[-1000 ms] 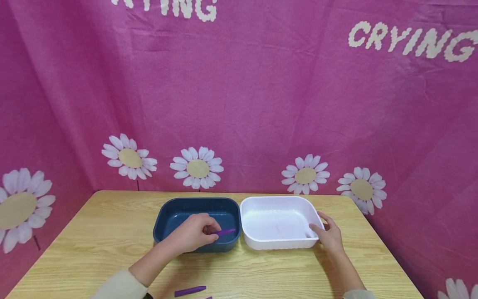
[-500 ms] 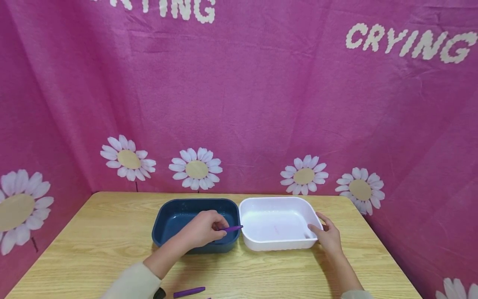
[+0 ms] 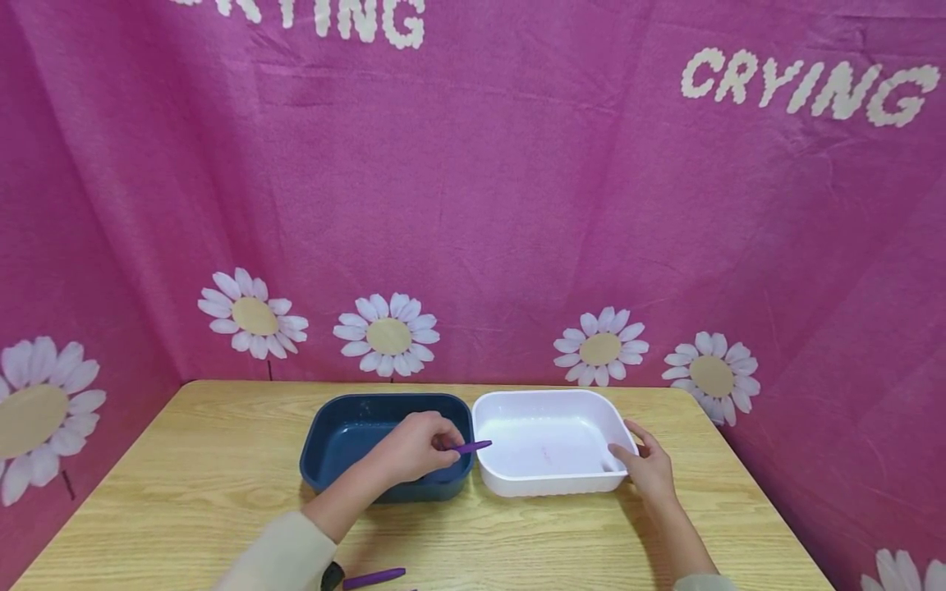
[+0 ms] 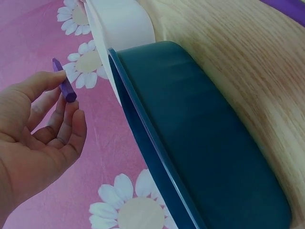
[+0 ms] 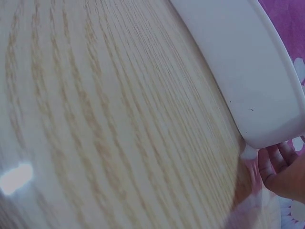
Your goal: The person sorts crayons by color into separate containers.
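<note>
Left grip (image 3: 420, 447) pinches a purple stick (image 3: 475, 446) between thumb and fingertips, its tip reaching over the adjoining rims of the blue bin (image 3: 436, 491) and white bin (image 3: 547, 486). A pinch this slight could let the stick twist and drop into either. Should the right grip (image 3: 652, 469), clasping the white bin's right end, tug, a gap might open above the counter (image 3: 517, 538).

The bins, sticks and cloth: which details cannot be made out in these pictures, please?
Head: floor of the dark blue bin, partly behind the left hand.
Head: faint mark in the white bin, too small to read.
Head: purple sliver, cut off by the bottom edge.
Head: left lettering, cut off by the top edge.
</note>
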Available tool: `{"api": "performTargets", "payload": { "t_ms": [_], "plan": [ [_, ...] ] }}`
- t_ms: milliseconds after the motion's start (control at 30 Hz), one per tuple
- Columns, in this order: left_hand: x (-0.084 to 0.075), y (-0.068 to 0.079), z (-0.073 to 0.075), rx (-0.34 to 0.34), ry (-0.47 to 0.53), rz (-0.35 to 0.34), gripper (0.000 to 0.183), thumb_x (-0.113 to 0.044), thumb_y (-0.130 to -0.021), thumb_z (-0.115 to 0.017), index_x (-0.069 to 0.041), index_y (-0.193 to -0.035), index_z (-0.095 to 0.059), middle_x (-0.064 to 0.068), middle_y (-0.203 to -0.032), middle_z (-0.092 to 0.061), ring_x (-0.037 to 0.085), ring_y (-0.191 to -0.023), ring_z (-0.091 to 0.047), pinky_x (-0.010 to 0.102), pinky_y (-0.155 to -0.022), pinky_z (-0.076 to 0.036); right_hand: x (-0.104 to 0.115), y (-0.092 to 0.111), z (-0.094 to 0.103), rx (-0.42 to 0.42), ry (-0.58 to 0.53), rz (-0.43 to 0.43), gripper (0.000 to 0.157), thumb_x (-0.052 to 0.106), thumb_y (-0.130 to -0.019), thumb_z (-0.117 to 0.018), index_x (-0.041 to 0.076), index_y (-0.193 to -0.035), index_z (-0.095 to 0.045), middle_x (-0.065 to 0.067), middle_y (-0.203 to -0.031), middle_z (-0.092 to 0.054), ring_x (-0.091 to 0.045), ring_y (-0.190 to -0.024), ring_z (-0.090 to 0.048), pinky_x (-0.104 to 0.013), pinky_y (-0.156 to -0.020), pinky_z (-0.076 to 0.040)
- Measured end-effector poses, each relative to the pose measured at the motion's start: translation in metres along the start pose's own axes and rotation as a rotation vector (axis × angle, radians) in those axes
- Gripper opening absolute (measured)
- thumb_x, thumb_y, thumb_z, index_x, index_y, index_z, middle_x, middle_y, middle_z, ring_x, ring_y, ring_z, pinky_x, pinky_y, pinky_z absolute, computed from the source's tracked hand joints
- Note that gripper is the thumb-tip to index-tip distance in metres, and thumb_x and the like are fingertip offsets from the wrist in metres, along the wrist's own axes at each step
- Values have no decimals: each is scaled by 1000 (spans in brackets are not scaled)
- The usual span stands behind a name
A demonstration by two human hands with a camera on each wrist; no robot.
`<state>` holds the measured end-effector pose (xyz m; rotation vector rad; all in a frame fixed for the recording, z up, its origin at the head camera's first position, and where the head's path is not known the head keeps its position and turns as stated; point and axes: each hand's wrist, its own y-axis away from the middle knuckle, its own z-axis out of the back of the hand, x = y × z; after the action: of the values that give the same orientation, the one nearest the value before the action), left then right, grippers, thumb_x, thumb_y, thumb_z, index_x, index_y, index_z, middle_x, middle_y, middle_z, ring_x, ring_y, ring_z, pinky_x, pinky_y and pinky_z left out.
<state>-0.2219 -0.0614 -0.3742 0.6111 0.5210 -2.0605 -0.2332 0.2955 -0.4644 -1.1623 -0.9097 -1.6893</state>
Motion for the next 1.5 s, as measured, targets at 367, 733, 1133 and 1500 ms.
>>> {"api": "performTargets", "payload": {
  "t_ms": [367, 733, 1133, 1500],
  "plan": [
    [-7, -18, -9, 5, 32, 3, 8, -12, -83, -70, -12, -91, -71, -4, -77, -59, 10, -73, -49, 20, -62, -45, -1, -1, 0, -14, -27, 1, 61, 15, -88, -63, 10, -142, -37, -29, -134, -42, -32, -113, -49, -24, -72, -54],
    [-8, -31, -15, -3, 54, 10, 10, -12, -82, -70, -10, -92, -72, -2, -75, -60, 10, -71, -49, 20, -60, -44, -2, 0, -2, -10, -8, 25, 60, 14, -88, -63, 7, -142, -37, -31, -133, -44, -20, -99, -55, -20, -68, -51],
    [-9, -45, -27, -1, 71, 32, 11, -12, -82, -70, -9, -92, -72, 0, -77, -63, 11, -73, -51, 20, -60, -44, 0, -1, 0, -12, 17, 39, 59, 15, -89, -61, 8, -143, -36, -31, -134, -43, -28, -109, -51, -19, -69, -50],
    [-17, -59, -38, 6, 87, 53, 12, -12, -82, -69, -7, -93, -72, 3, -80, -64, 13, -74, -54, 23, -61, -46, 0, 1, 1, 2, 10, 22, 59, 13, -90, -59, 8, -144, -34, -31, -136, -42, -30, -112, -51, -24, -76, -51]
  ]
}}
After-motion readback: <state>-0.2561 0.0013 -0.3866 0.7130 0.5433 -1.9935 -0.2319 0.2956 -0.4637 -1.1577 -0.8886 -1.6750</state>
